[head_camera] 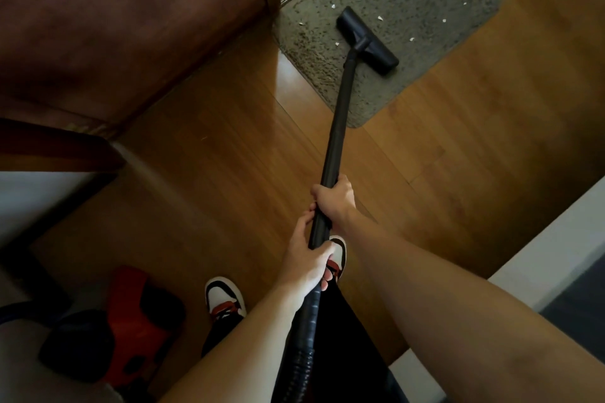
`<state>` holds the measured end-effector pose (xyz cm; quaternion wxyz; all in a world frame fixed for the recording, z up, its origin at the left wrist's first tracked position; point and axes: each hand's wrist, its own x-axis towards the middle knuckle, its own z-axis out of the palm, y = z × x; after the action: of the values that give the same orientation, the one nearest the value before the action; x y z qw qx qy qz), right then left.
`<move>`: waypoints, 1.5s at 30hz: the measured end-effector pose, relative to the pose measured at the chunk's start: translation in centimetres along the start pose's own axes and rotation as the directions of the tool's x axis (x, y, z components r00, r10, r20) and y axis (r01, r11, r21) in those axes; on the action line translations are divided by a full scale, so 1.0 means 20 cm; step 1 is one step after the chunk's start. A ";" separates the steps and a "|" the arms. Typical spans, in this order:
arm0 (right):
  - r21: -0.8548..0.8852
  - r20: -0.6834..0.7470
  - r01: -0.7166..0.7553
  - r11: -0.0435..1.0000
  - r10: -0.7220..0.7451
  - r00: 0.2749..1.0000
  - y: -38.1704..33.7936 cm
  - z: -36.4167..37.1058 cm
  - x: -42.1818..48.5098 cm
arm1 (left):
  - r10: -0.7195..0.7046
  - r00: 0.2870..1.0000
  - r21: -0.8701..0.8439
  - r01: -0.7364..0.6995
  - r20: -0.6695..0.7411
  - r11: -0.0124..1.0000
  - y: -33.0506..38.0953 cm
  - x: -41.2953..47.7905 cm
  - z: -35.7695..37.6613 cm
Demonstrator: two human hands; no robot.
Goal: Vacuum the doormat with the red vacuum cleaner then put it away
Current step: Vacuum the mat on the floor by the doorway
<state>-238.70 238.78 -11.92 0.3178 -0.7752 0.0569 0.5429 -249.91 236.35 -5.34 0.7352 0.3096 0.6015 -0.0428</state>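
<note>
1. The doormat [425, 52], grey and dotted with white scraps [380, 18], is lying far on the wooden floor [212, 173], beside a dark wooden panel [131, 26].
2. The red vacuum cleaner [137, 314] is sitting near left, and its black floor head [368, 38] is resting on the doormat.
3. The right hand [335, 198] is gripping the black tube [340, 108], fingers curled round it.
4. The left hand [309, 263] is gripping the same tube just nearer, fingers wrapped round.

Glossy wood floor [229, 154]; rough, fuzzy doormat [442, 20]; matt black wand [340, 108].

Head-worn wide-angle view, looking steeply down — floor, near
</note>
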 end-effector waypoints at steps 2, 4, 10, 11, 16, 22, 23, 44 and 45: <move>0.002 -0.005 0.010 1.000 -0.010 1.000 -0.01 -0.02 0.01 | 0.004 1.000 0.006 -0.004 -0.007 1.000 0.00 0.01 0.02; 0.011 -0.005 0.016 1.000 -0.016 1.000 0.01 -0.02 0.00 | 0.011 1.000 0.020 -0.010 -0.024 1.000 -0.01 0.01 0.02; 0.044 -0.001 0.030 0.999 -0.030 1.000 0.19 0.13 -0.15 | 0.010 0.999 0.061 -0.008 -0.033 0.998 -0.05 -0.03 -0.15; 0.059 -0.007 0.041 0.997 -0.041 0.999 0.23 0.15 -0.17 | 0.014 0.999 0.066 -0.012 -0.029 0.998 -0.08 -0.04 -0.19; 0.184 0.011 0.014 0.983 -0.017 1.000 0.36 0.28 -0.23 | -0.029 0.998 0.110 0.024 0.049 0.994 -0.23 -0.10 -0.35; 0.146 0.026 0.019 0.989 -0.023 0.999 0.49 0.45 -0.33 | 0.054 0.998 0.128 -0.056 0.019 0.990 -0.43 -0.14 -0.52; 0.128 0.027 0.020 0.992 -0.024 0.999 0.51 0.48 -0.35 | 0.065 0.998 0.126 -0.066 0.008 0.990 -0.46 -0.14 -0.55; 0.139 0.074 0.060 0.988 -0.071 0.995 0.51 0.63 -0.33 | 0.083 0.994 0.107 -0.075 -0.076 0.991 -0.47 -0.11 -0.67; 0.152 0.086 0.057 0.987 -0.071 0.994 0.48 0.60 -0.31 | 0.079 0.994 0.106 -0.070 -0.080 0.992 -0.45 -0.10 -0.63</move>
<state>-255.08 236.16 -13.09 0.3943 -0.7251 0.0579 0.5616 -265.24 234.93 -8.27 0.6933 0.3709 0.6170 -0.0331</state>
